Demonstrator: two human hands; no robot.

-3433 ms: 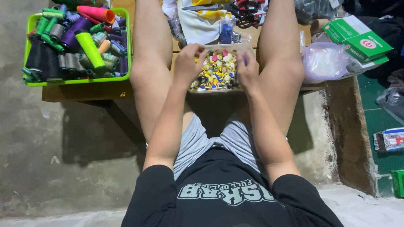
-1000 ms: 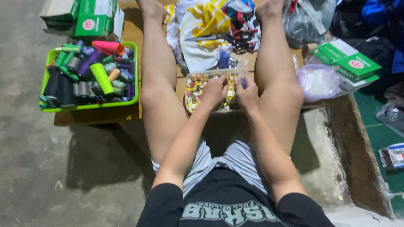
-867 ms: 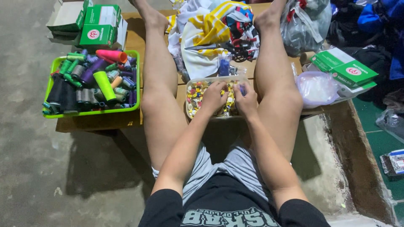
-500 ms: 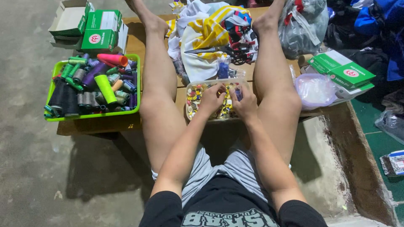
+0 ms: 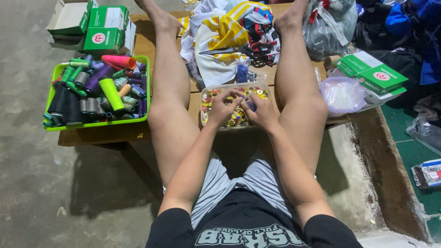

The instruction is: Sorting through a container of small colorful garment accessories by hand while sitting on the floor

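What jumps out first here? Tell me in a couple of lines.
Both hands, left hand and right hand, dig into a clear tub of small colourful buttons between the person's bare legs. To the left, a lime-green tray holds thread spools, a bright green cone standing out. Beyond the tub lies yellow-and-white striped cloth with scissors on it.

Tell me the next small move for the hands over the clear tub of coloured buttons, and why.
Probably pinch one button free: both the left hand and right hand have fingers down among the loose pieces in the clear plastic tub of coloured buttons, neither visibly lifting anything.
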